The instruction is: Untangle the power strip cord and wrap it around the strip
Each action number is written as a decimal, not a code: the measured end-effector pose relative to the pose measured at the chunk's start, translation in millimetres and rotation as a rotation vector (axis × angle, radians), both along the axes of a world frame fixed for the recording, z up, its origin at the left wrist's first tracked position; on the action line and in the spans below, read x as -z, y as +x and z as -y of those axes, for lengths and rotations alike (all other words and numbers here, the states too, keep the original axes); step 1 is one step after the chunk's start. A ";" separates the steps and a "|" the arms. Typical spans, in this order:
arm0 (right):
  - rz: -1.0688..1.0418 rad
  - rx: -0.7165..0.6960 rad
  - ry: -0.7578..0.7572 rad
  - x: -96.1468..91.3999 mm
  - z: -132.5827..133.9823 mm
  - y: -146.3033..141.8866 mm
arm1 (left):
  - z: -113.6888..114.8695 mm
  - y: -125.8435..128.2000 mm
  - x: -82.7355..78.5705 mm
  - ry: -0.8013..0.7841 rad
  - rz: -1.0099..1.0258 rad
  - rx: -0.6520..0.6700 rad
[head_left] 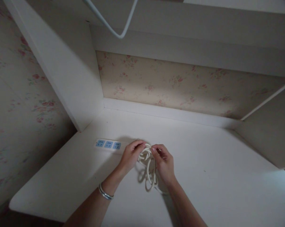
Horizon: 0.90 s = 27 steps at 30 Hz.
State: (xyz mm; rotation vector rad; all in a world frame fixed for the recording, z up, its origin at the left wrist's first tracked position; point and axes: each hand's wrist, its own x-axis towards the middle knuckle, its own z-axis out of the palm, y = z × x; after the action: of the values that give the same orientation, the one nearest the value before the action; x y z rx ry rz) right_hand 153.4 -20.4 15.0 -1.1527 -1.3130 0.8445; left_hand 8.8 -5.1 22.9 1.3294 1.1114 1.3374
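Off-white cord, one, in tangled loops, right of the power strip, over the near surface. Left hand and right hand, both pinching its upper strands. Hazard: pulling crossed loops could cinch a knot; a loosened pinch could spill them.

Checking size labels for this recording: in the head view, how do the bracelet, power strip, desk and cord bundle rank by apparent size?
Largest to smallest:
1. Desk
2. Cord bundle, judged by its overall spread
3. Power strip, judged by what shows beside the left hand
4. Bracelet
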 end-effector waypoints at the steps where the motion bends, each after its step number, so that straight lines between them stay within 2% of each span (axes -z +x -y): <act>1: -0.003 -0.009 -0.015 1.0 -0.3 0.3 | 0.2 0.8 -0.3 -0.016 0.024 0.003; 5: -0.003 -0.044 -0.048 3.3 -1.9 2.1 | 1.2 2.6 -1.4 -0.069 0.096 -0.006; 10: 0.080 -0.123 0.014 -1.8 -3.2 5.2 | 1.9 2.8 -1.5 -0.078 0.069 -0.053; 17: 0.178 -0.071 0.108 -2.0 -4.8 10.8 | -1.4 -0.3 4.1 -0.049 -0.045 -0.039; 22: 0.120 -0.075 0.010 -4.2 -3.6 10.0 | -2.9 -5.0 3.0 -0.031 -0.110 -0.006; 27: 0.008 -0.072 -0.083 -4.9 -3.5 11.1 | -2.7 -5.1 -0.6 -0.015 -0.083 0.028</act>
State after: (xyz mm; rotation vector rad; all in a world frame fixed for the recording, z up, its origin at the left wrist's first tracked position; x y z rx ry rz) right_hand 164.4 -16.8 19.8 -1.1801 -1.3433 0.9554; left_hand 3.6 -2.4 23.5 1.3953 1.1527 1.2609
